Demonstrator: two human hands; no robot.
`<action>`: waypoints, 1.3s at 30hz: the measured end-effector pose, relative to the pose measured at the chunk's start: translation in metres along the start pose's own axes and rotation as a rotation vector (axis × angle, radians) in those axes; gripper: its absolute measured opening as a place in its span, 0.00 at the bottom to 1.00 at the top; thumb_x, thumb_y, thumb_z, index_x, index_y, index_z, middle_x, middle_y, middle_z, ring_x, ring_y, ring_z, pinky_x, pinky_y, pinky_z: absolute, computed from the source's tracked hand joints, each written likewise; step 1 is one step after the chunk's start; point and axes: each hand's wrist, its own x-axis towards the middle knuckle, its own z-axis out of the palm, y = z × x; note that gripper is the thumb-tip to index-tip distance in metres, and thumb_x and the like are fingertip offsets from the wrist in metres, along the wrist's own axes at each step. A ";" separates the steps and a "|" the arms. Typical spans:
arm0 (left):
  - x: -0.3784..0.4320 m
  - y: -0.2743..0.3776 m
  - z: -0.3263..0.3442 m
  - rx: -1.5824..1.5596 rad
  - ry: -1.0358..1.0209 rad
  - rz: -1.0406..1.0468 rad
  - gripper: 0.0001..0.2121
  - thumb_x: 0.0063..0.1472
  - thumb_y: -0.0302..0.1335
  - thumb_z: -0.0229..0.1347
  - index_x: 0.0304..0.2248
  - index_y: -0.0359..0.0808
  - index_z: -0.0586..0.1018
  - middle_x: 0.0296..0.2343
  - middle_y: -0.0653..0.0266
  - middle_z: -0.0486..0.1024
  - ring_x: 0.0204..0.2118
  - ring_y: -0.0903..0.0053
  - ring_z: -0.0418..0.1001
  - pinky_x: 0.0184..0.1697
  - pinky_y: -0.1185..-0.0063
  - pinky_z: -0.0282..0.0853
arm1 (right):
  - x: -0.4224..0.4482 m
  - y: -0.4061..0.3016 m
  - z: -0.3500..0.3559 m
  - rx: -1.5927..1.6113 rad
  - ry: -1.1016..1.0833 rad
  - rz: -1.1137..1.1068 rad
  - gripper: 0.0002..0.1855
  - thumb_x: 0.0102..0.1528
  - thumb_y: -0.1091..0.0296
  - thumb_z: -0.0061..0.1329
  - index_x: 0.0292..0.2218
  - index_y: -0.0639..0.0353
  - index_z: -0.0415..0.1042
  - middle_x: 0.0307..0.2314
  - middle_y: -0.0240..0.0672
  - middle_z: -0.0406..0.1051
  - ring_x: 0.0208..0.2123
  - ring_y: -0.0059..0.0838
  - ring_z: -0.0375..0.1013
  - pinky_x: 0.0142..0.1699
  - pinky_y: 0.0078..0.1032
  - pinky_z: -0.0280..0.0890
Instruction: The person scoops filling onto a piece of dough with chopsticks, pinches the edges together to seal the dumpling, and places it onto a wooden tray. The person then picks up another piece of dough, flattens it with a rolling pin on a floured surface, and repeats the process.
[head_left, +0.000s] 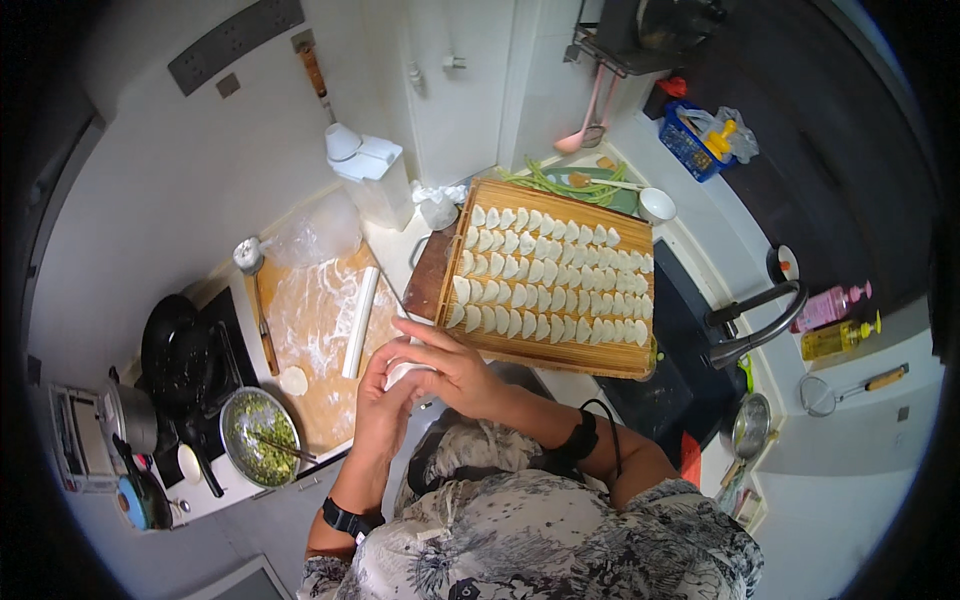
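Observation:
My left hand (381, 401) and my right hand (463, 376) meet in front of me, fingers and thumbs closed around a white dumpling (405, 372). Most of it is hidden by the fingers. Left of them lies a floured wooden board (322, 300), bearing a white rolling pin (361, 322) and one round dough wrapper (294, 381). A metal bowl (229, 442) of chopped green filling (262, 427) stands nearer, with chopsticks (289, 448) in it. To the right, rows of folded dumplings (536, 274) cover a bamboo tray (510, 358).
The dark sink (637, 409) with its black faucet (757, 326) lies right of the tray. A black wok (176, 349) sits on the stove at left. Behind are a plastic container (375, 184), green beans (540, 180) and a white bowl (658, 204).

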 end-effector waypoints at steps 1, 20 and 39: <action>0.001 0.000 -0.003 -0.074 -0.038 -0.022 0.20 0.59 0.21 0.49 0.51 0.37 0.63 0.42 0.64 0.69 0.41 0.79 0.70 0.43 0.81 0.68 | -0.001 -0.001 0.000 0.070 0.005 0.034 0.16 0.54 0.78 0.44 0.45 0.63 0.69 0.51 0.44 0.60 0.52 0.39 0.62 0.53 0.27 0.58; 0.040 -0.041 0.028 -0.085 -0.055 -0.239 0.20 0.60 0.19 0.45 0.52 0.37 0.61 0.41 0.61 0.67 0.42 0.74 0.70 0.43 0.77 0.70 | -0.029 0.041 -0.046 0.064 0.021 0.154 0.15 0.55 0.74 0.43 0.45 0.62 0.69 0.50 0.41 0.62 0.53 0.38 0.60 0.54 0.28 0.56; 0.057 -0.068 0.026 0.127 0.117 -0.336 0.11 0.61 0.26 0.49 0.43 0.33 0.72 0.34 0.57 0.75 0.34 0.72 0.76 0.36 0.79 0.72 | -0.108 0.278 -0.395 -0.462 0.963 0.941 0.14 0.48 0.69 0.53 0.35 0.67 0.72 0.29 0.43 0.73 0.30 0.35 0.75 0.35 0.28 0.72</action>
